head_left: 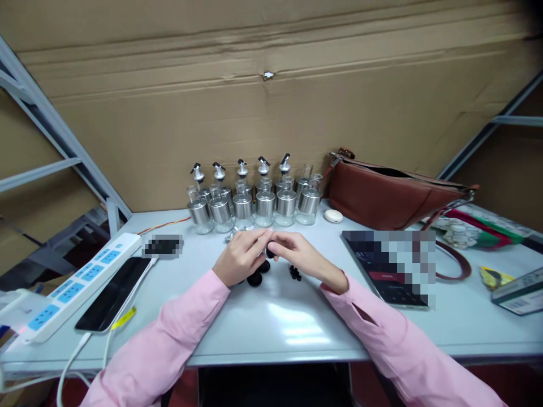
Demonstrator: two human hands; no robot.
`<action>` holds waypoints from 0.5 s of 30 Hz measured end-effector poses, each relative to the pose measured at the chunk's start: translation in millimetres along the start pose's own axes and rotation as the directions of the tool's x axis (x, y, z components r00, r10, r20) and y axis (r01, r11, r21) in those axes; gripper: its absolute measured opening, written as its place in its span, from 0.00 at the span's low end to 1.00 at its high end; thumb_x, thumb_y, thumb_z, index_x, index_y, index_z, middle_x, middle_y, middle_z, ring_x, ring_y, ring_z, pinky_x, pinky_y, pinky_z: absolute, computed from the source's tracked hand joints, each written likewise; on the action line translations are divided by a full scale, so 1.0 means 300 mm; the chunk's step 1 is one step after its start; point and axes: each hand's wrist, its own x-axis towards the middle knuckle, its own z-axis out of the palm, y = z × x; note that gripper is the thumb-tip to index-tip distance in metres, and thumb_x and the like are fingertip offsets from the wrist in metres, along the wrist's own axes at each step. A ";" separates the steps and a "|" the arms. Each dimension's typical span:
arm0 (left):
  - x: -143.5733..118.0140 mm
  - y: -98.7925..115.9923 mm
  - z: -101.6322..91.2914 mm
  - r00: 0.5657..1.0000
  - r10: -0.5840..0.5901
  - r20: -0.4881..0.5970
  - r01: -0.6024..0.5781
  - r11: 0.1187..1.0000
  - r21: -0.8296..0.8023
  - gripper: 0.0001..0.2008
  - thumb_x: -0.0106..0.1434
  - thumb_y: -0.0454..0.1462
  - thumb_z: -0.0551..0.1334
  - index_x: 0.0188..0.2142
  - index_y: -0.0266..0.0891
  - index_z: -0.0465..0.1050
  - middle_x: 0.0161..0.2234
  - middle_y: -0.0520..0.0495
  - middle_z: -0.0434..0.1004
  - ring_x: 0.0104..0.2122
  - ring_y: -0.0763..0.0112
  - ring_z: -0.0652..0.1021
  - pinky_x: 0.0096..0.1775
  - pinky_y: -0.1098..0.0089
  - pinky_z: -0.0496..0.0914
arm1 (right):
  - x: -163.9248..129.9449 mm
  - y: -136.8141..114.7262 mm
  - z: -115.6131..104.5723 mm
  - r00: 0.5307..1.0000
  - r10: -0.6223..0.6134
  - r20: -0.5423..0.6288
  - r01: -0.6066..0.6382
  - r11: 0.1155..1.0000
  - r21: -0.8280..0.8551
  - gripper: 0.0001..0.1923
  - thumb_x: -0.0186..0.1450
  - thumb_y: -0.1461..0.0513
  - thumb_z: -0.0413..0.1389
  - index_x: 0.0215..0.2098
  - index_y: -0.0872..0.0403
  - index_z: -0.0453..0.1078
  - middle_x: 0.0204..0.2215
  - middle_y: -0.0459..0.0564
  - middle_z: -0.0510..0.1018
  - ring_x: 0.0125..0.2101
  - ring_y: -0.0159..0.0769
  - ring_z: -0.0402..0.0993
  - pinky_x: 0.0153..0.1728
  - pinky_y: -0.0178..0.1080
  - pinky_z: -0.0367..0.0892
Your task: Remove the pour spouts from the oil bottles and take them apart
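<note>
Head view: left hand [241,257] and right hand [300,256] meeting mid-table, fingers curled shut around one small black cap [270,251]. More black caps [255,277] lying just near, glass bottles [254,206] lined up beyond. Likely risk: cap slipping from the fingertips and rolling off, or a sleeve brushing the loose caps away.

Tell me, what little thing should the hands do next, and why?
Probably press the small black part together. Both the left hand and the right hand pinch it between their fingertips, and more black pieces wait on the table before the bottles.
</note>
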 end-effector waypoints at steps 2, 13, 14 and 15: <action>0.000 -0.002 0.003 1.000 0.004 0.004 -0.005 1.000 0.021 0.16 0.62 0.31 0.56 0.50 0.33 0.62 0.37 0.42 0.74 0.35 0.66 0.73 0.35 0.66 0.67 | 0.001 0.001 0.005 1.000 0.014 0.007 -0.014 1.000 0.023 0.23 0.61 0.46 0.50 0.31 0.58 0.68 0.23 0.46 0.69 0.23 0.28 0.64 0.26 0.32 0.61; 0.006 0.002 0.007 0.997 -0.078 -0.002 0.077 0.984 -0.161 0.15 0.62 0.40 0.57 0.45 0.35 0.63 0.40 0.40 0.71 0.41 0.67 0.74 0.40 0.67 0.71 | 0.007 0.020 0.011 1.000 -0.021 -0.007 0.022 0.993 0.119 0.18 0.61 0.49 0.54 0.36 0.56 0.63 0.25 0.44 0.68 0.23 0.27 0.65 0.26 0.32 0.63; 0.006 0.002 0.007 0.996 -0.085 -0.009 0.082 0.981 -0.177 0.14 0.62 0.40 0.58 0.44 0.35 0.63 0.41 0.40 0.70 0.41 0.67 0.74 0.39 0.67 0.72 | 0.007 0.020 0.013 1.000 -0.005 -0.010 0.006 0.992 0.122 0.18 0.61 0.49 0.53 0.36 0.56 0.63 0.25 0.44 0.68 0.23 0.27 0.65 0.25 0.32 0.62; 0.004 0.003 0.007 0.996 -0.086 -0.016 0.081 0.978 -0.192 0.13 0.62 0.40 0.58 0.43 0.35 0.63 0.41 0.40 0.70 0.41 0.67 0.74 0.40 0.67 0.72 | 0.008 0.021 0.015 1.000 0.014 -0.016 -0.013 0.994 0.110 0.19 0.61 0.48 0.53 0.35 0.56 0.63 0.24 0.43 0.68 0.22 0.27 0.64 0.25 0.32 0.61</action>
